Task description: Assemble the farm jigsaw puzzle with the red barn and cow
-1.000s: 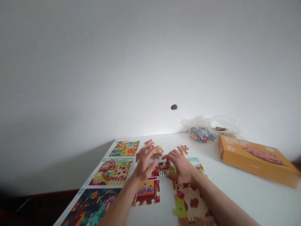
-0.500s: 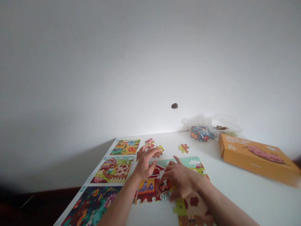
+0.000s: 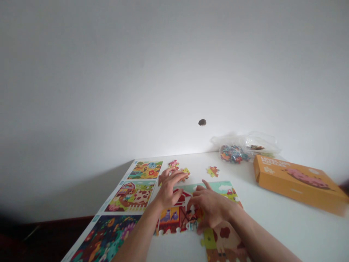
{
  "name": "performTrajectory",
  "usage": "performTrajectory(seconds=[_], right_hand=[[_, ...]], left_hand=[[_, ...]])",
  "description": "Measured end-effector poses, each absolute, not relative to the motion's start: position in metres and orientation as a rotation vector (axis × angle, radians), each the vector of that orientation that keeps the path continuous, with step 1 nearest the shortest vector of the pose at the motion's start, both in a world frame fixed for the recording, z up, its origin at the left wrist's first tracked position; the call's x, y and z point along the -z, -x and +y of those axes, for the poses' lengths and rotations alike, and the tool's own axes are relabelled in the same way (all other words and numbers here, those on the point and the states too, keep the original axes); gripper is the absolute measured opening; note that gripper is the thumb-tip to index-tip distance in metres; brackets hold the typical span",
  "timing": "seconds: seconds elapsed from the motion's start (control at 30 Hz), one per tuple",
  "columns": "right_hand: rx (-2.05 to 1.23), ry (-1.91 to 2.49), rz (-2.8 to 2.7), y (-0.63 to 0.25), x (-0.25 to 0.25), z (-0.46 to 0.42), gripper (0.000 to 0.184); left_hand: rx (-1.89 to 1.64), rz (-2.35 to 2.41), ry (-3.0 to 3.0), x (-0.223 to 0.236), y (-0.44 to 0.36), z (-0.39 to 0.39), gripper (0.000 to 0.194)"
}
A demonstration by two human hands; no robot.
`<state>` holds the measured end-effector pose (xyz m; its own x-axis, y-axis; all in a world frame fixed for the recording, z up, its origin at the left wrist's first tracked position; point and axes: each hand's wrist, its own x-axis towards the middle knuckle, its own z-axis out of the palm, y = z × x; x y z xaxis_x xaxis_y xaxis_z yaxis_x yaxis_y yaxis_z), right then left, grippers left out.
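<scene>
A partly joined farm jigsaw puzzle (image 3: 169,215) with a red barn, a sky strip and a cow lies in front of me. My left hand (image 3: 169,188) rests over its upper left part, fingers stretched and apart, thumb by the barn roof. My right hand (image 3: 211,205) bends over the middle, its thumb and curled fingers around a puzzle piece (image 3: 192,226) with a figure on it; the hand partly hides this piece. Beyond my left fingers lie several loose pieces, among them a pink piece (image 3: 173,163). A brown and green piece (image 3: 213,171) lies apart, farther right.
On the left lies a picture sheet (image 3: 130,196) with three printed scenes, partly under my left forearm. Clear plastic bags (image 3: 236,153) with puzzle pieces stand at the back right by the wall. An orange puzzle box (image 3: 297,182) lies on the right.
My right fingers have shifted very slightly, showing a little more of the figure piece. My left hand stays almost in the same place, and the loose pieces have not moved.
</scene>
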<state>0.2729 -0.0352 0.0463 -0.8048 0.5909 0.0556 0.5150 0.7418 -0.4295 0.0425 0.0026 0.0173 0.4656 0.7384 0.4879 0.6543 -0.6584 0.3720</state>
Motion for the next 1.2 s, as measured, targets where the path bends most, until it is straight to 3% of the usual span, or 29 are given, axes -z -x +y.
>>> performTrajectory(seconds=[0.23,0.83,1.2], right_hand=[[-0.655,0.851,-2.743,-0.275,-0.046,-0.035,0.055],[-0.645,0.858,-2.739,-0.274,-0.042,-0.034,0.051],[-0.538,0.999,-2.614,-0.29,-0.041,-0.021,0.037]], left_hand=[[-0.924,1.232,-2.576,-0.021,-0.043,0.001,0.059],[-0.919,1.216,-2.561,-0.021,-0.043,0.002,0.062],[-0.635,1.163,-2.582,-0.015,-0.041,-0.001,0.088]])
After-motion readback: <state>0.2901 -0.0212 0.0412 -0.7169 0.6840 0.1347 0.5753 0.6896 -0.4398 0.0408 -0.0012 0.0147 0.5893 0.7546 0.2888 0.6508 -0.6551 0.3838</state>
